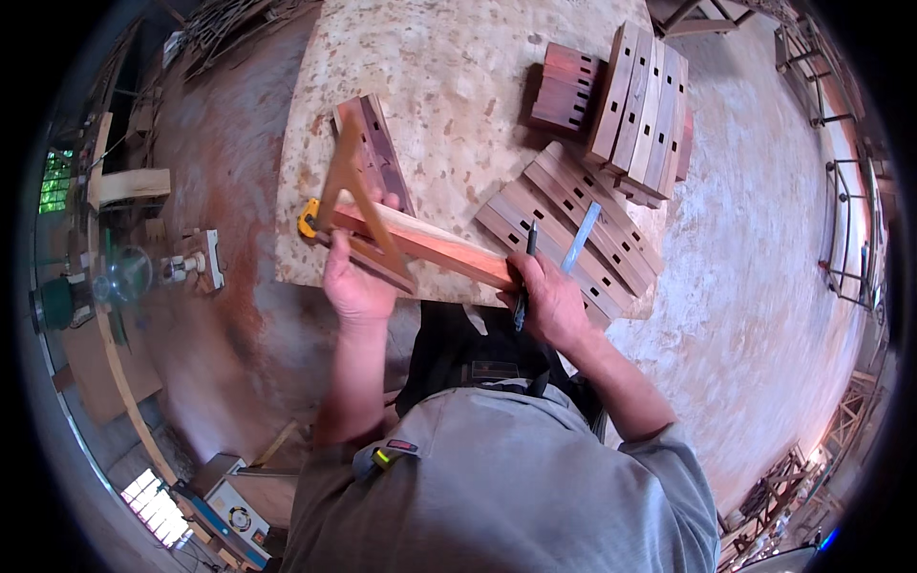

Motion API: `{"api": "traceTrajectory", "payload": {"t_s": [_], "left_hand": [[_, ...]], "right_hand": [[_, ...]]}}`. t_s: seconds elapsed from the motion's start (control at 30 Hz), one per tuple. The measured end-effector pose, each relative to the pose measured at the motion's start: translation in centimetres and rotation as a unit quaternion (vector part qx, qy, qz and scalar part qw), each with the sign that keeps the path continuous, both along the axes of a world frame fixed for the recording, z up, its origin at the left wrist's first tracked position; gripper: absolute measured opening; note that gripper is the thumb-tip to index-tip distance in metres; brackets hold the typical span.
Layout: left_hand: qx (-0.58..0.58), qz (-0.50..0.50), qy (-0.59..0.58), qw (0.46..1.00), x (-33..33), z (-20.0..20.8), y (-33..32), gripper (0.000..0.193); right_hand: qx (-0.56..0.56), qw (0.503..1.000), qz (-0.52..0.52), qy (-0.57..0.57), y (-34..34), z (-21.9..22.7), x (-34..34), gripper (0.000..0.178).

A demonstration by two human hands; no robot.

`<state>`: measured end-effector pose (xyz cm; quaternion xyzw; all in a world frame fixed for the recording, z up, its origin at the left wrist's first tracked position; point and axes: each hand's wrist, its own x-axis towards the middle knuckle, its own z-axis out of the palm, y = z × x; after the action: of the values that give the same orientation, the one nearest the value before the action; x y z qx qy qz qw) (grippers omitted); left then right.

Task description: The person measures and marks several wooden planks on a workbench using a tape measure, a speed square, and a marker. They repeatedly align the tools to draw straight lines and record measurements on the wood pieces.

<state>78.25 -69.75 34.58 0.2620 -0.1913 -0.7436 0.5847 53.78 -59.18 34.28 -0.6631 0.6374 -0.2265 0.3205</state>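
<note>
Held orange-brown wooden bar over pale speckled tabletop; clamped bar plus slim black pen in right hand, curled left hand round brown triangular wooden square. Looked mid-layout; couldn't confirm any marks done.

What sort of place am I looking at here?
Probably a woodworking shop: a brown, wooden-looking triangular set square and a reddish-brown wooden bar are in hand, and brown slotted wooden pieces are stacked on the pale, speckled table.

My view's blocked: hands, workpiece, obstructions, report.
Left hand gripping wooden triangle and wooden bar. Right hand on bar's right end, pen in fingers. Triangle overlaps bar's left end.
</note>
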Motion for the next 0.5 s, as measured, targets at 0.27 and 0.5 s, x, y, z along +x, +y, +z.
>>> {"api": "traceTrajectory", "payload": {"t_s": [0.27,0.5], "left_hand": [[0.059,0.039,-0.041,0.997,2.6,-0.5,0.0,0.062],[0.059,-0.014,-0.071,0.996,3.2,0.4,-0.7,0.064]], "right_hand": [[0.007,0.996,0.059,-0.071,-1.3,-0.7,-2.2,0.046],[0.258,0.911,0.106,-0.303,-1.6,-2.1,-3.2,0.040]]}}
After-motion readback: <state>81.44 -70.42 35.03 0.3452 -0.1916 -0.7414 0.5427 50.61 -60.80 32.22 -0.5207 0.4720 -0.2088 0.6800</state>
